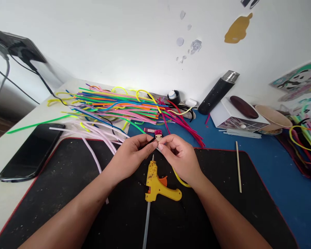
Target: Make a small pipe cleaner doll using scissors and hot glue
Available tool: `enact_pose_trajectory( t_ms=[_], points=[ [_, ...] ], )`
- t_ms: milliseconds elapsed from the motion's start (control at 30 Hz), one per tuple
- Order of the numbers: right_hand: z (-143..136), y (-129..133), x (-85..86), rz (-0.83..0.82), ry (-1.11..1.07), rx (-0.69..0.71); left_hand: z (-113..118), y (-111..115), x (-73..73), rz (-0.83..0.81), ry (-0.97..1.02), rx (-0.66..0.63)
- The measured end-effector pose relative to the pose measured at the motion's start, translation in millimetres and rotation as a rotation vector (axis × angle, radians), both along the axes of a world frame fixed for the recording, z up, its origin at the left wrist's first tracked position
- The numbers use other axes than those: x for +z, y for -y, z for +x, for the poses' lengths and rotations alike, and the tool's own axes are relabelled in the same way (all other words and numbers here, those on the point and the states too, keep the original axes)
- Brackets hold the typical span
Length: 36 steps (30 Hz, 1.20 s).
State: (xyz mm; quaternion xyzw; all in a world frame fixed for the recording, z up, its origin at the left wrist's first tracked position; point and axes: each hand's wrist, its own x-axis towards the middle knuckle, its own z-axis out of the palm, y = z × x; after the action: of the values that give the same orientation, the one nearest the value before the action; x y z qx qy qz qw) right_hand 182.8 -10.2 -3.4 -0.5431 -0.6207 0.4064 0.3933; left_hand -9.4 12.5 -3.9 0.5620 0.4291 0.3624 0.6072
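Between my two hands is a small doll figure (159,136) with a dark pink top and a pale face. The fingertips of my left hand (131,152) pinch its left side, where a short black strand shows. My right hand (180,152) pinches it from the right, thumb and forefinger closed at its lower part. Fingers hide most of the figure's lower half. Just below the hands, a yellow glue gun (152,183) lies on the black mat (119,214), nozzle pointing away from me, with a glue stick (146,224) sticking out of its back.
Many coloured pipe cleaners (124,105) lie in a heap behind the hands. A phone (32,152) rests at the left. On the right are a thin wooden stick (238,167), a black thermos (219,91), a white box (223,110) and clear glue sticks (241,134).
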Motion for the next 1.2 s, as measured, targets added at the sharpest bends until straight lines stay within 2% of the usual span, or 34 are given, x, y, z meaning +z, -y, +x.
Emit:
enact_pose_trajectory(
  t_ms=[300, 567, 833, 1000, 1200],
  points=[
    [-4, 6, -5.5, 0.093, -0.016, -0.018, 2, 1, 1.5, -0.116, 0.076, -0.007],
    [1, 11, -7.3, 0.171, 0.047, -0.032, 2, 1, 1.3, -0.148, 0.082, -0.048],
    [0, 13, -12.5, 0.210, -0.033, -0.033, 3, 1, 1.0, -0.200, 0.122, -0.019],
    [0, 14, -14.8, 0.297, 0.005, -0.089, 4, 0, -1.8, -0.213, 0.156, 0.031],
    [-3, 13, -20.8, 0.368, 0.088, -0.108, 6, 1, -5.7, -0.172, 0.120, 0.017]
  ],
)
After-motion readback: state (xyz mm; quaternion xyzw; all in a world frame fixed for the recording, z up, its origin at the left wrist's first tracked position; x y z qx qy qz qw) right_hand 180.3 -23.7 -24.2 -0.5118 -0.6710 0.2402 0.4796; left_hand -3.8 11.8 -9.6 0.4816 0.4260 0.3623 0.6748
